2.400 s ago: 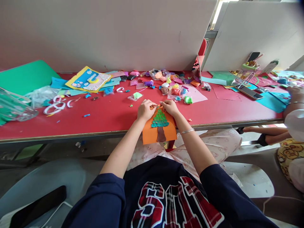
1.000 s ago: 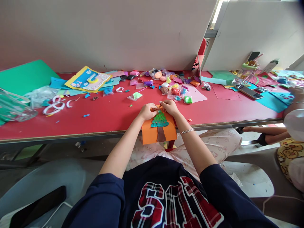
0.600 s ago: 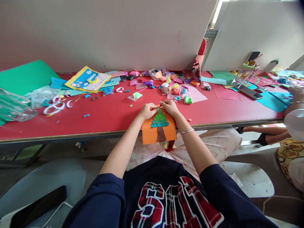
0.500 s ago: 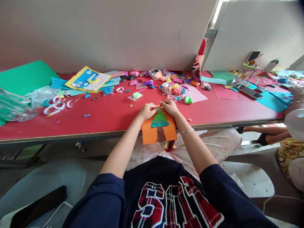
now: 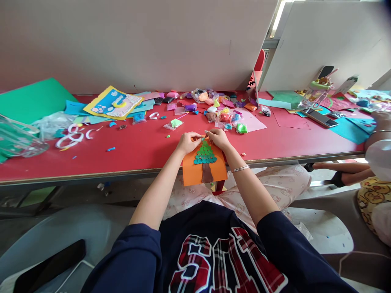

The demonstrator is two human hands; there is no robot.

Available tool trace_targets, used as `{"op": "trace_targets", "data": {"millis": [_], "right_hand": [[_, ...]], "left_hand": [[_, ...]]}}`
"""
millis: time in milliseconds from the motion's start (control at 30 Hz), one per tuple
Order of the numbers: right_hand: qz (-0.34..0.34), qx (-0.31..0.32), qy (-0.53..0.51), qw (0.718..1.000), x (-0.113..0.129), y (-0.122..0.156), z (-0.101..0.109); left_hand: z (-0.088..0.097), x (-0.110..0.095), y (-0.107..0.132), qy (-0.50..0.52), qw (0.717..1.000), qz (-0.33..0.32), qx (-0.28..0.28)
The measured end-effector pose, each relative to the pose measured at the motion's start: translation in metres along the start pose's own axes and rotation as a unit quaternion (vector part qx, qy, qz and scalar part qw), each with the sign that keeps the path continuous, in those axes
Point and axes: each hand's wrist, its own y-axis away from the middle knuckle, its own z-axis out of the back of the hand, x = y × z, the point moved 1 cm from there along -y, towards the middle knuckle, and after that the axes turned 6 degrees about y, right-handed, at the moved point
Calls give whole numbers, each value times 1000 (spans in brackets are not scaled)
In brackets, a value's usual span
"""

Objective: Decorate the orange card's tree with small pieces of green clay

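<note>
- Your left hand [image 5: 187, 143] and right hand [image 5: 218, 138] touch the top of the orange card [image 5: 190, 173]; cannot tell whether either grip clamps anything.
- Card overhangs near edge of worktop [image 5: 137, 148].

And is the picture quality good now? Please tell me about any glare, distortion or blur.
Head view: wide-angle stretching toward the edges, with the clear container at far left looking smeared; head view: the strip between the boards is nearly white, and the upper right corner is dark; head view: left hand and right hand look fairly sharp, but detail between their fingers is too small to read.
</note>
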Motion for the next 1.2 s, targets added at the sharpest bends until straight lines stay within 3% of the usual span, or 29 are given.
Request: {"op": "trace_targets", "data": {"millis": [167, 667, 1000, 1200], "right_hand": [[1, 0, 4, 1000, 1, 1, 0], [-10, 6, 12, 1000, 1, 1, 0], [-5, 0, 2, 1000, 0, 0, 0], [-3, 1, -4, 1000, 1, 0, 0]], "left_hand": [[5, 6, 0, 21, 999, 21, 40], [4, 7, 0, 0, 999, 21, 46], [3, 7, 0, -3, 1000, 6, 27], [5, 0, 4, -78, 997, 10, 1]]}}
